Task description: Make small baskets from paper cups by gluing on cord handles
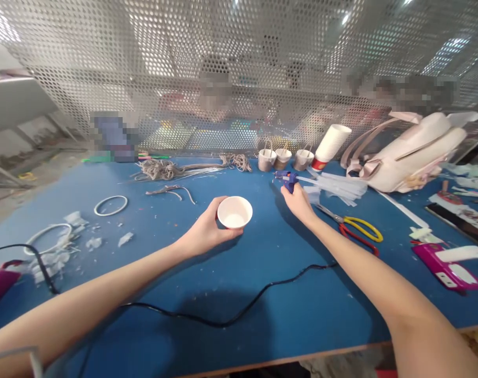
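Note:
My left hand [207, 229] is wrapped round a white paper cup [234, 212], its open mouth tilted toward me and its inside bare. To the right, my right hand [297, 202] grips the handle of a blue hot glue gun [286, 179], whose nozzle points left, apart from the cup. Beside that hand lies a heap of translucent glue sticks [339, 185]. A pair of scissors [351, 224] with yellow and red handles rests near my right forearm, which partly covers it.
Several cord-wrapped cups [267, 160] and a leaning cup stack [332, 143] stand along the perforated metal panel [163, 68]. Grey cord [160, 169] lies at the back left, near white rings [110, 205]. A black cable [223, 324] crosses the front; a pale bag [415, 152] sits right.

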Available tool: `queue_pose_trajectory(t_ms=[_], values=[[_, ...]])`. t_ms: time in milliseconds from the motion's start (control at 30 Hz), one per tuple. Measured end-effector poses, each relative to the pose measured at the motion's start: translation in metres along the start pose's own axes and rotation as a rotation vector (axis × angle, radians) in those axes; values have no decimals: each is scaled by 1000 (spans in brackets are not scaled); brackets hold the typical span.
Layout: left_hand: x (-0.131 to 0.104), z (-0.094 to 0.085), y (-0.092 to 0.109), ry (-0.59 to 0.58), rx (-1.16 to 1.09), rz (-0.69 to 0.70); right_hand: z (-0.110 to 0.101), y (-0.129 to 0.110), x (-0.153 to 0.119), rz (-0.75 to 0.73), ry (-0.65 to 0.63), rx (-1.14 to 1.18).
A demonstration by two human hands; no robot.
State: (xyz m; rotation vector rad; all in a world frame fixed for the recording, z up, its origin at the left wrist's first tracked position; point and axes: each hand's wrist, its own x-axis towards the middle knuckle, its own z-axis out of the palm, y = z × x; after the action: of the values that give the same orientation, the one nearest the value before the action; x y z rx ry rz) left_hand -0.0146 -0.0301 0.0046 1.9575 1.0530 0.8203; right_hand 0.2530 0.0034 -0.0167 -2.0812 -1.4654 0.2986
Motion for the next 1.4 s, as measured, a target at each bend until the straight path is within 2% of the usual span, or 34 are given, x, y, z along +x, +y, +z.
queue_pose_trajectory(t_ms=[167,433,633,800,967,1100,1233,1400], values=[[20,9,1,70,-50,23,7,0,19,50,-2,-65],[35,21,-9,30,-65,18,-1,17,3,-30,-50,-96],[47,32,-15,0,-62,25,4,14,15,-24,-48,-129],[48,33,-22,-4,-39,38,10,13,18,-11,-39,-167],[49,34,-29,-3,-73,-8,7,26,5,-93,-25,-199],[50,35,-32,-5,-88,-11,-7,33,-7,-186,11,-224],[49,35,-33,-7,-89,1,-37,48,-29,-241,39,-272],[48,35,-32,-7,-99,20,-84,96,-56,-209,77,-392]])
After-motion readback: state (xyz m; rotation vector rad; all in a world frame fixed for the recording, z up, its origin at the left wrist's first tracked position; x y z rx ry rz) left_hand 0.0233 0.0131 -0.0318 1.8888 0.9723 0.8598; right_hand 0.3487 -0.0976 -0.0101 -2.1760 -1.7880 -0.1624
